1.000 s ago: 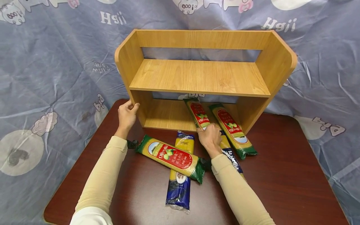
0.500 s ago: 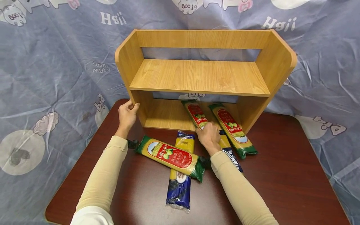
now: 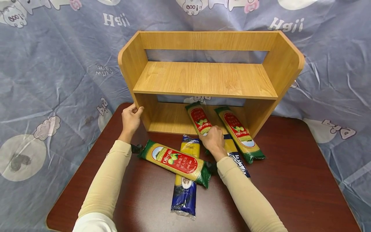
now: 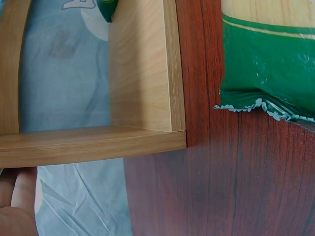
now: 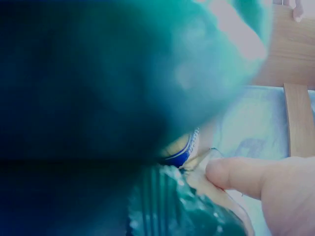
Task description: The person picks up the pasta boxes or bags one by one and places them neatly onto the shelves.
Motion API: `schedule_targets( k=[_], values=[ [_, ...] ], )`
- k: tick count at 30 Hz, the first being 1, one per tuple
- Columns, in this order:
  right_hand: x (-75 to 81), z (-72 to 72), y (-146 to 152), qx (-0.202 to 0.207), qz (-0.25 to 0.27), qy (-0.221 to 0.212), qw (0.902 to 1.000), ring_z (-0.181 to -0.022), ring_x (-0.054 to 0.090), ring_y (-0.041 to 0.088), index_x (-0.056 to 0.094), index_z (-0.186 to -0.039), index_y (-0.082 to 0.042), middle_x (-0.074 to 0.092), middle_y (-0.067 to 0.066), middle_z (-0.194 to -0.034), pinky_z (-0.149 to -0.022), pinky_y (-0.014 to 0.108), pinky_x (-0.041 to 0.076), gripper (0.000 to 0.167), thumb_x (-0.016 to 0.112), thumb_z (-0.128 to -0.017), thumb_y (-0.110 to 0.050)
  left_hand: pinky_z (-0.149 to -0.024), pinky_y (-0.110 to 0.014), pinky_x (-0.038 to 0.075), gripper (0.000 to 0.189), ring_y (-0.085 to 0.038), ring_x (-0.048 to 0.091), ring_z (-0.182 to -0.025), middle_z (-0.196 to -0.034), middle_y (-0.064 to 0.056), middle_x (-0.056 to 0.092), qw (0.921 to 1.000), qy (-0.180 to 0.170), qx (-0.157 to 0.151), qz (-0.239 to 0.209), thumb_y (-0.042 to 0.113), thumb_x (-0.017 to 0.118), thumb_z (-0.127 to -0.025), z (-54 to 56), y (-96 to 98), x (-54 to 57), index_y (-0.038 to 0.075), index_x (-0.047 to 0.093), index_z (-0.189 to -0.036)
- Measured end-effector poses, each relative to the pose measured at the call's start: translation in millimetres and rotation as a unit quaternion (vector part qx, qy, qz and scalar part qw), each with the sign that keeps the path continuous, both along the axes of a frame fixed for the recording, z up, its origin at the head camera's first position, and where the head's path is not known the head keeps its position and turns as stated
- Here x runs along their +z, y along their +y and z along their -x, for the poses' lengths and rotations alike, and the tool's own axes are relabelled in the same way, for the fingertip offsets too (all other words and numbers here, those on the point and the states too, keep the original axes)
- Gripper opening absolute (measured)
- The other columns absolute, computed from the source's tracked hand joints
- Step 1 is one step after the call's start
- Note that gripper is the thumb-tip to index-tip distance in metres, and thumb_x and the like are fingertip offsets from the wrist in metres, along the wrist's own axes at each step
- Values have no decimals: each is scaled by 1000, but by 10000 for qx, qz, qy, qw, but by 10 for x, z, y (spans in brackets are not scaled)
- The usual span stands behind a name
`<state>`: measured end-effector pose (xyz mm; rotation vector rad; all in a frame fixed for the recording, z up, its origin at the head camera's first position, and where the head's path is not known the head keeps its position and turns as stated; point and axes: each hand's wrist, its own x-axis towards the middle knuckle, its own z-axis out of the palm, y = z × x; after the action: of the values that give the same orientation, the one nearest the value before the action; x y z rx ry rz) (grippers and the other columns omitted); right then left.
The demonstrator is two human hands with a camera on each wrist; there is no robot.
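Observation:
My right hand [image 3: 214, 140] grips the near half of an Olivoilà spaghetti packet [image 3: 200, 119], yellow and green with a red label. Its far end lies inside the lower shelf; its green near end shows blurred in the right wrist view. To its right another Olivoilà packet [image 3: 237, 130] leans out of the compartment. Beneath my right hand and forearm lies a blue-and-yellow pasta packet [image 3: 236, 158], partly hidden. My left hand [image 3: 131, 118] holds the left side panel of the wooden shelf [image 3: 205, 79], thumb near the front edge, fingers [image 4: 22, 191] against the outside.
On the dark red table [image 3: 139, 199], an Olivoilà packet [image 3: 176, 161] lies slantwise across a blue-and-yellow pasta packet [image 3: 184, 196]. A grey-blue printed cloth [image 3: 58, 80] hangs behind the shelf and around the table.
My right hand and its spaghetti packet have shifted slightly left, away from the packet on the right. The left hand keeps its place on the shelf panel.

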<state>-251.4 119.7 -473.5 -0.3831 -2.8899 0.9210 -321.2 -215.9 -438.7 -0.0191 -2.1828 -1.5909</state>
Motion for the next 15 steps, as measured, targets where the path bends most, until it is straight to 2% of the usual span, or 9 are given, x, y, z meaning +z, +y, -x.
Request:
schedule_targets(
  k=[6,11,15],
  values=[
    [39,-4,20,83,-121,244,9996,-118,50,48,50,-122,17,58,36,-113,-104,55,41,74,86,-80,-31,-77,-25,56,28,-26,72,-99,-107,-18,75,10000,33,11,35,9,68,-97,-4,3,0,4,74,-123],
    [66,-14,39,122,-81,241,9996,-119,50,49,50,-124,16,58,36,-117,-106,56,39,79,88,-79,-36,-77,-26,57,29,-25,72,-99,-108,-18,74,10000,41,29,8,9,68,-97,-16,16,5,4,74,-124],
    [84,-24,56,155,71,302,9994,-124,47,50,44,-136,15,53,35,-129,-110,57,35,94,87,-78,-45,-78,-26,57,28,-25,72,-99,-108,-17,74,10000,30,32,-3,10,68,-97,-16,20,5,5,74,-124]
  ],
)
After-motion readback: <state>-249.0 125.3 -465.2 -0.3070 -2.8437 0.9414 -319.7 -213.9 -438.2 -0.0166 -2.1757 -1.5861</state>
